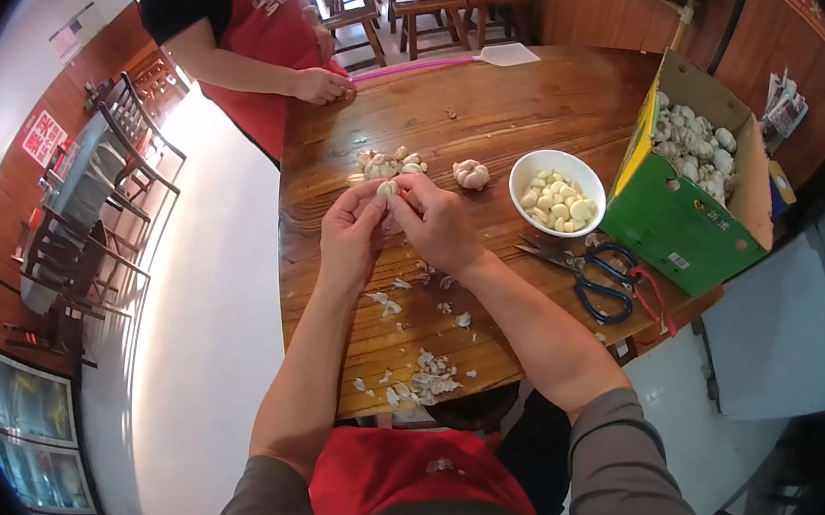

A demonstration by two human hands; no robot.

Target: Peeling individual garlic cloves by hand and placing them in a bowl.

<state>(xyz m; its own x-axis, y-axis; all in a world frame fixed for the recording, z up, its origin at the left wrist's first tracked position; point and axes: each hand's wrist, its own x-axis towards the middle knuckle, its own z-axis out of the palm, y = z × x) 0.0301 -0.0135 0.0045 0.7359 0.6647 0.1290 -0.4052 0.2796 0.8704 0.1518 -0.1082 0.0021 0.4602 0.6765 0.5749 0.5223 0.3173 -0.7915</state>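
Observation:
My left hand (353,222) and my right hand (433,222) meet above the wooden table, both pinching one garlic clove (388,188) between fingertips. Just beyond them lies a group of unpeeled garlic cloves (381,167). A whole garlic bulb (471,175) rests to their right. Farther right, a white bowl (520,169) holds peeled garlic cloves (557,203). Papery garlic skins (433,380) are scattered on the table nearer my body.
Scissors (592,273) with dark blue handles and a red cord lie right of my right forearm. Behind them stands a green cardboard box (676,229) of garlic bulbs (695,148). A person in a red apron (256,22) stands at the far left edge, by a fly swatter (508,55).

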